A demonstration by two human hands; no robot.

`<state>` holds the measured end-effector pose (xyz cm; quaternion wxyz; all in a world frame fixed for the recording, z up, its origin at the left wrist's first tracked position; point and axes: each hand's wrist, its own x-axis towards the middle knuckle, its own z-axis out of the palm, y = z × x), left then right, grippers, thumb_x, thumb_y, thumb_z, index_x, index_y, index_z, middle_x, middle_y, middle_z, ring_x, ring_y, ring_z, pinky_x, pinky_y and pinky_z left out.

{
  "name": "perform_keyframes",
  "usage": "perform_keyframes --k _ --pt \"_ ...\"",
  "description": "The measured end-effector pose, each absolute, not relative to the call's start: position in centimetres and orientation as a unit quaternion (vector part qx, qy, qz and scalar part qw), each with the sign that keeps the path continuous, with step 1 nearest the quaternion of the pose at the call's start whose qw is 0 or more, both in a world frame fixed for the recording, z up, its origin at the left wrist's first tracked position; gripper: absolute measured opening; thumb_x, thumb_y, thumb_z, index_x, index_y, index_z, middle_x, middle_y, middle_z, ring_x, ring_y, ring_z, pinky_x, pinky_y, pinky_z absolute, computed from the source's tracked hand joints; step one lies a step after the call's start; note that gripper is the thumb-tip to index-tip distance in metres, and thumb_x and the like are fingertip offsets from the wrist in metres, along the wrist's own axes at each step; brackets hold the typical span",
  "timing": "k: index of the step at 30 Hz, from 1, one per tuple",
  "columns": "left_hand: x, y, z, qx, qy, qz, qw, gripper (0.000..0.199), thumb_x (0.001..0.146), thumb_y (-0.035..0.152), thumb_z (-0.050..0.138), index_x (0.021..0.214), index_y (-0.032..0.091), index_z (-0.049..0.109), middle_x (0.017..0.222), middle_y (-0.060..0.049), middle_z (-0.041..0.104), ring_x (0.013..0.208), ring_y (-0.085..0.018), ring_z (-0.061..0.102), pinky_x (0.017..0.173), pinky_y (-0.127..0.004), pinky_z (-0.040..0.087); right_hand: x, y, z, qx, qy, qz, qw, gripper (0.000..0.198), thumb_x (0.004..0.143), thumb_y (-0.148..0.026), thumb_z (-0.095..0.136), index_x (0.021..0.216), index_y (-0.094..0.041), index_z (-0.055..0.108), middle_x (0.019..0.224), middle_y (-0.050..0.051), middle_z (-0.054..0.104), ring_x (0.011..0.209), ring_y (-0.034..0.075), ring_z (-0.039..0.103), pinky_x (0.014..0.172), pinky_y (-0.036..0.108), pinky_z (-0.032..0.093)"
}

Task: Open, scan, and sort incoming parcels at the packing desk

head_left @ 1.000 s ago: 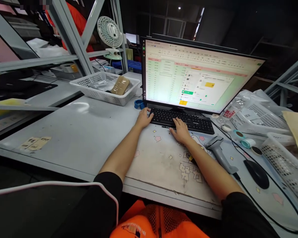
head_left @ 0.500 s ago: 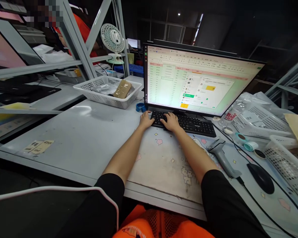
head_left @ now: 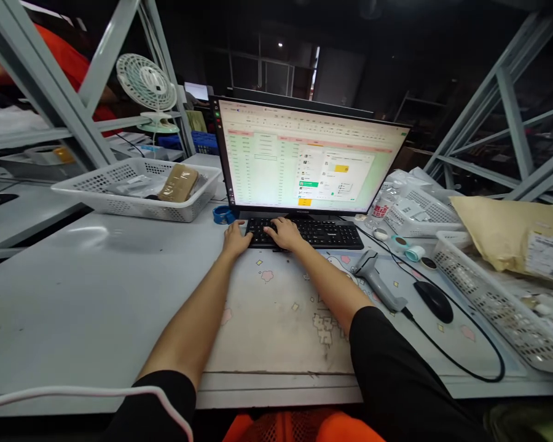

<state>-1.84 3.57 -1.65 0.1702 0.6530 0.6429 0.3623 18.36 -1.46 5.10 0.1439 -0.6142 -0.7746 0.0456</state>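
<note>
My left hand [head_left: 236, 238] rests on the left end of a black keyboard [head_left: 329, 234], its fingers spread over the edge keys. To its right, my right hand [head_left: 283, 232] lies over the left-middle keys with fingers apart. Neither hand holds anything. Just behind the keyboard stands a monitor [head_left: 258, 178] showing a spreadsheet with a chat window over it. A blue tape roll [head_left: 223, 214] sits beyond my left hand. Beside my right forearm lies a grey barcode scanner [head_left: 378, 283] with a cable, and a black mouse [head_left: 434, 301] is farther right.
A white basket [head_left: 80, 191] with a brown packet [head_left: 179, 183] stands at the left. On the right are another white basket [head_left: 483, 301], a tan mailer [head_left: 511, 230], a plastic bottle [head_left: 381, 205] and small tape rolls [head_left: 415, 252]. A fan [head_left: 147, 83] is on the metal frame.
The view has turned to the right, so the scene shifts left and more of the right-hand basket and mailer shows. Both hands stay on the keyboard. A new message bubble appears in the chat window.
</note>
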Motion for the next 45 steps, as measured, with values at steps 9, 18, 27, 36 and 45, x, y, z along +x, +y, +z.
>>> perform_keyframes --k 9,18,27,36,45 --pt "-2.3 3.8 -1.9 0.660 0.639 0.356 0.171 0.051 0.091 0.031 0.058 0.141 0.018 0.056 0.153 -0.017 0.059 0.147 -0.037 0.050 0.129 -0.050 0.038 25.2 -7.7 5.3 -0.603 -0.775 0.055 0.178 0.055 0.106 -0.043 0.056 0.153 -0.014 0.060 0.161 0.017 0.056 0.149 0.031 0.051 0.126 0.047 0.040" --pt "-2.3 4.2 -2.1 0.662 0.642 0.351 0.162 0.052 0.091 0.029 0.058 0.142 0.016 0.057 0.152 -0.018 0.059 0.147 -0.038 0.050 0.130 -0.051 0.037 51.0 -26.8 2.3 -0.715 -0.602 -0.169 0.313 0.047 0.100 -0.051 0.053 0.129 -0.020 0.075 0.137 0.016 0.072 0.133 0.035 0.064 0.119 0.056 0.049" --pt "-2.3 3.9 -1.8 0.646 0.660 0.345 0.166 0.057 0.091 0.031 0.060 0.146 0.017 0.058 0.154 -0.018 0.058 0.147 -0.042 0.049 0.127 -0.054 0.041 56.6 -31.0 -3.8 -0.769 -0.568 -0.124 0.265 0.060 0.098 -0.056 0.053 0.149 -0.026 0.061 0.155 0.015 0.059 0.142 0.036 0.059 0.122 0.056 0.049" --pt "-2.5 3.7 -1.8 0.646 0.661 0.344 0.162 0.057 0.091 0.032 0.061 0.145 0.015 0.059 0.150 -0.019 0.060 0.147 -0.041 0.049 0.127 -0.054 0.040 57.6 -32.0 -4.7 -0.763 -0.567 -0.133 0.280 0.051 0.096 -0.052 0.053 0.137 -0.023 0.061 0.139 0.014 0.069 0.127 0.034 0.068 0.111 0.052 0.057" --pt "-2.9 4.3 -2.5 0.653 0.658 0.345 0.147 0.056 0.090 0.032 0.061 0.143 0.015 0.062 0.145 -0.019 0.063 0.142 -0.041 0.055 0.124 -0.055 0.045 57.5 -31.9 -5.1 -0.763 -0.558 -0.145 0.292 0.052 0.097 -0.054 0.054 0.137 -0.021 0.060 0.136 0.015 0.070 0.124 0.035 0.070 0.111 0.051 0.056"
